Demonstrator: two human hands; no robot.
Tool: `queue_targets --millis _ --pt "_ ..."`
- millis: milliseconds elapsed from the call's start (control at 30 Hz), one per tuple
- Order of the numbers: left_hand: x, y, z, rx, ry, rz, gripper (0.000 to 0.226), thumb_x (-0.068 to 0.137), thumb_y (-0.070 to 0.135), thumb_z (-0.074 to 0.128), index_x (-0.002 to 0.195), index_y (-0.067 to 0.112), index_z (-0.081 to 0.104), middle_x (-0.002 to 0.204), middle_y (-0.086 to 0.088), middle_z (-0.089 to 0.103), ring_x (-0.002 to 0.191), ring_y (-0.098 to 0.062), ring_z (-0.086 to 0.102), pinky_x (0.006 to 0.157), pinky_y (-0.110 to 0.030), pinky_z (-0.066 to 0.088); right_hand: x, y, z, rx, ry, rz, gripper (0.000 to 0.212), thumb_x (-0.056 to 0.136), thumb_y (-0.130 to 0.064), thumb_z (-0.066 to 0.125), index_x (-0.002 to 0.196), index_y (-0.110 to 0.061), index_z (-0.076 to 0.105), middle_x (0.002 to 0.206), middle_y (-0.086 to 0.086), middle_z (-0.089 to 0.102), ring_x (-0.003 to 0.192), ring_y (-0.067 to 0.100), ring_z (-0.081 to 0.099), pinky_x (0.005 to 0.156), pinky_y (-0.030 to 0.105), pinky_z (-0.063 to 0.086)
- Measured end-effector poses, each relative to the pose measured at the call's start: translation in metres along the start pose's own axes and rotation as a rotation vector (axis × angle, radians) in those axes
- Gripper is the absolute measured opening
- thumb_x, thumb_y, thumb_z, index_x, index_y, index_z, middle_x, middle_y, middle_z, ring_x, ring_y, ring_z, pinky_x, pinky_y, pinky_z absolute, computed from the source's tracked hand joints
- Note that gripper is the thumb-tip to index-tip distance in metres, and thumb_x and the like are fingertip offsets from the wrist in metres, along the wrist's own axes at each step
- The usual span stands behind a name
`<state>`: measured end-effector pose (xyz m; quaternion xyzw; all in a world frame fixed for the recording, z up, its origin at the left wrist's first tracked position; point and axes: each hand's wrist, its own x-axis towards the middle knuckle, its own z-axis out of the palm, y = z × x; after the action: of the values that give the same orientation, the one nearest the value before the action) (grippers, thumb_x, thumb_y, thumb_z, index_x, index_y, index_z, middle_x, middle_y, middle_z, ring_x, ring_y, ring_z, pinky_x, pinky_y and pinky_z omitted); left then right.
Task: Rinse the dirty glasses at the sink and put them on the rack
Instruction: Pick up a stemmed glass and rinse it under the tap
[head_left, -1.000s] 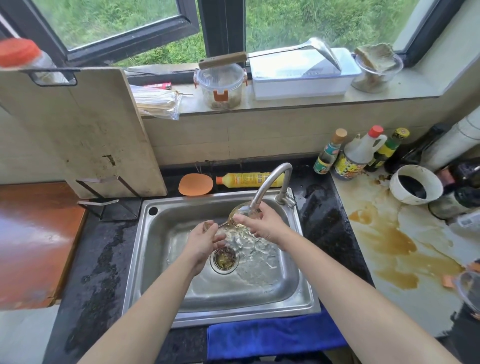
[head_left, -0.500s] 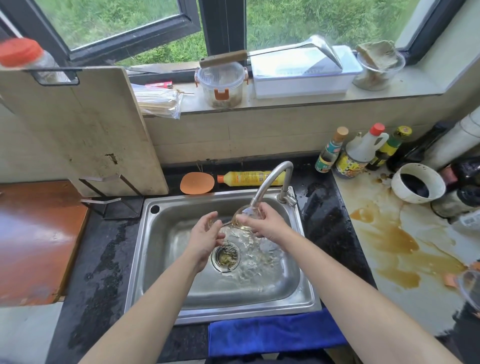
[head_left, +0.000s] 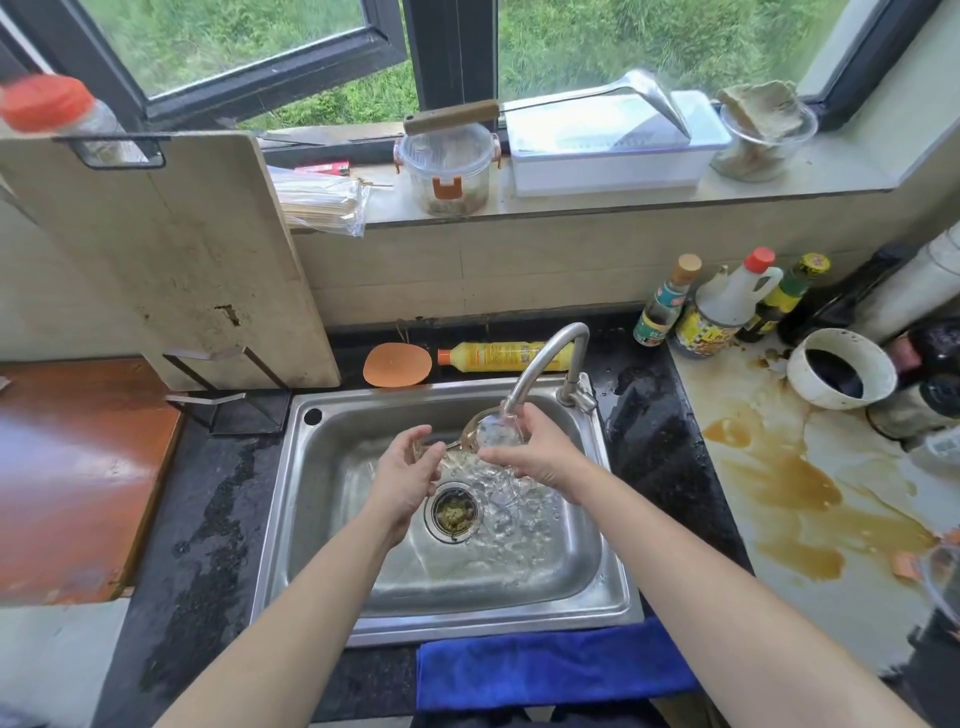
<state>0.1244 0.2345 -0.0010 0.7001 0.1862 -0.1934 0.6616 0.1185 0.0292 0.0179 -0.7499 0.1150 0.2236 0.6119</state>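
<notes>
A clear stemmed glass (head_left: 485, 434) lies tilted on its side under the running faucet (head_left: 540, 366), over the steel sink (head_left: 343, 582). My right hand (head_left: 540, 452) grips its bowl, where the water pours in. My left hand (head_left: 408, 470) holds the foot end of the glass, fingers curled round it. Water splashes around the drain strainer (head_left: 453, 512), which holds food scraps. Another glass (head_left: 943, 579) shows partly at the right edge of the stained counter.
A cutting board (head_left: 156, 260) leans on a metal stand (head_left: 218, 402) left of the sink. Sauce bottles (head_left: 722, 306) and a white bowl (head_left: 839, 369) crowd the back right. Brown spills (head_left: 800, 493) cover the right counter. A blue cloth (head_left: 540, 670) hangs at the front edge.
Both hands have lifted the glass slightly closer to the spout, and my left hand has opened a little around the foot. Water keeps running.
</notes>
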Motion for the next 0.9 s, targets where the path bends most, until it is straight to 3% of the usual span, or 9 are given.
queue_targets --millis 133,200,300,433,533,633,767,900 --pt "0.001 0.000 0.000 -0.025 0.007 -0.011 0.041 0.099 0.016 0.063 0.138 0.016 0.049 0.107 -0.004 0.060 0.070 -0.013 0.052 0.056 -0.023 0.044 0.001 -0.005 0.002 0.034 0.011 -0.012 0.050 0.080 -0.050 0.082 0.119 -0.035 0.055 0.116 -0.008 0.064 0.093 0.005 0.061 0.075 0.023 0.049" --pt "0.000 0.000 0.001 -0.031 -0.001 -0.017 0.044 0.100 0.017 0.062 0.141 0.014 0.047 0.110 -0.001 0.060 0.077 -0.015 0.058 0.057 -0.023 0.047 0.004 -0.003 0.006 0.041 0.040 -0.010 0.058 0.076 -0.061 0.080 0.121 -0.031 0.059 0.118 -0.005 0.065 0.086 0.004 0.059 0.072 0.024 0.049" --pt "0.001 -0.002 0.001 -0.013 -0.001 -0.017 0.048 0.100 0.017 0.061 0.145 0.013 0.044 0.122 -0.005 0.058 0.092 -0.020 0.064 0.062 -0.024 0.053 0.005 -0.002 0.009 0.061 0.055 0.004 0.060 0.075 -0.056 0.084 0.122 -0.030 0.057 0.118 -0.006 0.064 0.098 0.010 0.064 0.076 0.026 0.054" --pt "0.004 -0.007 -0.002 -0.018 -0.004 -0.087 0.054 0.102 0.016 0.057 0.151 0.012 0.035 0.131 -0.016 0.057 0.092 -0.023 0.065 0.071 -0.031 0.055 0.007 0.002 0.009 0.008 0.034 0.005 0.068 0.072 -0.035 0.091 0.128 -0.027 0.053 0.122 -0.010 0.063 0.113 0.010 0.060 0.098 0.032 0.048" --pt "0.001 -0.009 -0.001 -0.032 -0.018 -0.137 0.056 0.104 0.017 0.054 0.153 0.010 0.030 0.125 -0.018 0.061 0.091 -0.024 0.065 0.075 -0.036 0.054 0.007 0.000 0.011 -0.008 0.036 -0.002 0.089 0.068 -0.050 0.089 0.143 -0.029 0.047 0.130 -0.009 0.060 0.123 0.014 0.059 0.108 0.038 0.047" --pt "-0.002 -0.009 0.004 -0.063 -0.031 -0.163 0.057 0.103 0.015 0.055 0.153 0.012 0.029 0.125 -0.019 0.060 0.095 -0.025 0.064 0.075 -0.033 0.055 0.003 -0.007 0.012 -0.065 0.063 0.016 0.072 0.067 -0.070 0.080 0.125 -0.036 0.055 0.125 -0.010 0.063 0.118 0.014 0.061 0.104 0.040 0.049" --pt "-0.001 -0.009 0.009 -0.130 -0.016 -0.164 0.055 0.104 0.010 0.053 0.154 0.007 0.031 0.138 -0.016 0.051 0.117 -0.032 0.061 0.081 -0.032 0.058 0.003 -0.007 0.009 -0.124 0.085 0.053 0.089 0.057 -0.090 0.070 0.126 -0.035 0.057 0.128 -0.007 0.064 0.107 0.017 0.067 0.098 0.046 0.056" --pt "0.000 -0.007 0.009 -0.124 0.003 -0.125 0.054 0.105 0.009 0.050 0.155 0.006 0.030 0.140 -0.015 0.051 0.116 -0.032 0.062 0.095 -0.039 0.055 -0.004 -0.008 0.002 -0.070 0.060 0.056 0.070 0.077 -0.066 0.076 0.129 -0.027 0.051 0.121 -0.007 0.063 0.091 0.013 0.071 0.084 0.035 0.061"
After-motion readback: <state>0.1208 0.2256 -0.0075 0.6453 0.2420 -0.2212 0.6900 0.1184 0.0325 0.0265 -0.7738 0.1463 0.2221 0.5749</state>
